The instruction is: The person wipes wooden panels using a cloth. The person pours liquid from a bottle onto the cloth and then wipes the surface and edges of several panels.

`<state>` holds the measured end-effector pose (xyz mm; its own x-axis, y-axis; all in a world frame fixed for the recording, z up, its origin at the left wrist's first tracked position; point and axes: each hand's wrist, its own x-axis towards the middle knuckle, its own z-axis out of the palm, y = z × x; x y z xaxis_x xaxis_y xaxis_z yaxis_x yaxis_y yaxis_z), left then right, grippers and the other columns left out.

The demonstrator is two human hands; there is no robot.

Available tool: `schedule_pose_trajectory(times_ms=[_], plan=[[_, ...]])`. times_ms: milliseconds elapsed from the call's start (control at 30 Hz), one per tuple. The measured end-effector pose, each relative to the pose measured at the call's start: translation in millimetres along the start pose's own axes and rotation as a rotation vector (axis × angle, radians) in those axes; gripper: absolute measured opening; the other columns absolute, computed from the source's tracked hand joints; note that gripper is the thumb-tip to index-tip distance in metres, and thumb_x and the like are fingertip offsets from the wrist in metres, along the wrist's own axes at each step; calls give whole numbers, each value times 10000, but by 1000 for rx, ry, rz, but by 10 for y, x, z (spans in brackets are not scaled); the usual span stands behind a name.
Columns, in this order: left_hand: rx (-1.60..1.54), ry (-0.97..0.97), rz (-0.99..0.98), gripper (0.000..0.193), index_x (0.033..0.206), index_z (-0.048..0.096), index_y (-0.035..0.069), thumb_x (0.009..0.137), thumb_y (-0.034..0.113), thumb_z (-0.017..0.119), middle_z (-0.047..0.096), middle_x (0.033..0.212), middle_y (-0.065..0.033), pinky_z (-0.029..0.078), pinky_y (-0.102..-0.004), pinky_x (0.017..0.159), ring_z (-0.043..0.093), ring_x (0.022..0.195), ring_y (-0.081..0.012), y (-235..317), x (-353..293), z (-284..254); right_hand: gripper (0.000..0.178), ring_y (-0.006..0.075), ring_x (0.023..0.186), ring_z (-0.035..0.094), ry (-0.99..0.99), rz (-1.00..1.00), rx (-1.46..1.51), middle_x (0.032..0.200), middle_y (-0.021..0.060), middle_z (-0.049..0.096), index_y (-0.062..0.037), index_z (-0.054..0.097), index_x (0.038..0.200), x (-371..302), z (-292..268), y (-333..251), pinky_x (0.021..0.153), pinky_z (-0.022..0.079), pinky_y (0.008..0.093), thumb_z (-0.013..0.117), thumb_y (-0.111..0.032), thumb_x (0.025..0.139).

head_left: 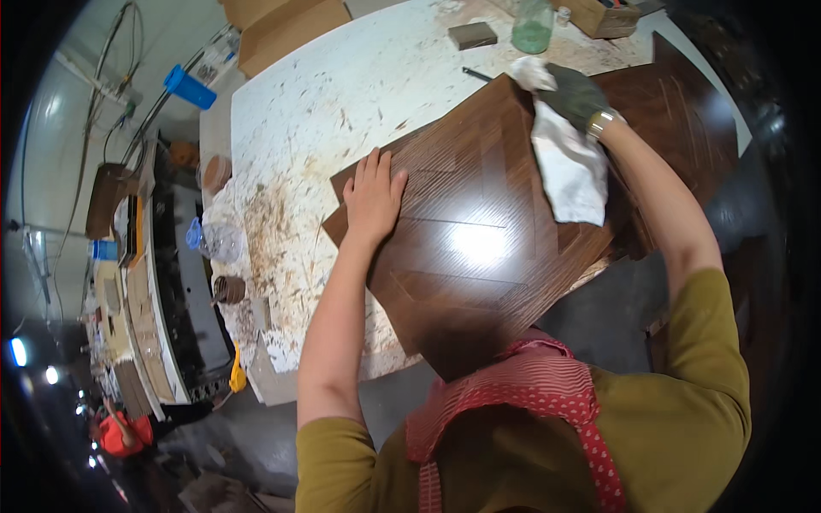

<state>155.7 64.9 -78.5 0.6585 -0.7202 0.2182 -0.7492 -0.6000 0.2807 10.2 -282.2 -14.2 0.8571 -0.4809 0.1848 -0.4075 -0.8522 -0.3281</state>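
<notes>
On the white worktable (299,107), in the head view, the brown wood panel (453,197) lies under and to the right of your left hand (374,201), which rests flat near its left edge, fingers slightly spread. Your gloved right hand (575,96) is closed on the white cloth (571,171) at the panel's far corner; the cloth trails toward you along its right side.

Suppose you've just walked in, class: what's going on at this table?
A person's left hand lies flat on a dark wooden panel. The right hand, in a dark glove, holds a white cloth near the panel's far corner. The panel lies on a stained white table, overhanging its near edge; a greenish glass jar stands farther back.
</notes>
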Motion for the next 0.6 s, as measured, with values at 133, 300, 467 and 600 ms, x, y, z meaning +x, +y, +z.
schedule_pose_trajectory(times_ms=[133, 300, 467, 600], plan=[[-317, -120, -78, 422, 1186, 593, 44, 906, 350, 517, 551, 1271, -150, 388, -431, 982, 506, 1183, -290, -110, 463, -55, 471, 354, 977, 606, 101, -241, 48, 1028, 211, 635, -27, 546, 1191, -740, -8, 152, 833, 477, 396, 652, -267, 800], [-630, -214, -153, 361, 1005, 661, 13, 805, 313, 681, 648, 829, -60, 460, -285, 646, 555, 693, -120, 273, 1102, 280, 398, 358, 1036, 583, 165, -66, 266, 1121, 209, 600, -23, 563, 1162, -1139, 174, -76, 891, 464, 383, 652, -150, 796], [-390, -407, -305, 557, 943, 661, 69, 622, 511, 771, 662, 1015, -144, 489, -344, 832, 626, 963, -275, 405, 1406, 475, 403, 342, 1051, 565, 262, -100, 290, 1113, 178, 592, -53, 557, 1170, -1188, 252, 40, 915, 446, 399, 641, -155, 789], [-447, -443, -326, 583, 953, 630, 68, 600, 498, 802, 657, 992, -142, 489, -329, 815, 624, 936, -242, 389, 1398, 517, 416, 344, 1061, 564, 270, -103, 379, 1122, 182, 591, -56, 556, 1178, -1161, 281, 83, 917, 448, 400, 646, -139, 781]])
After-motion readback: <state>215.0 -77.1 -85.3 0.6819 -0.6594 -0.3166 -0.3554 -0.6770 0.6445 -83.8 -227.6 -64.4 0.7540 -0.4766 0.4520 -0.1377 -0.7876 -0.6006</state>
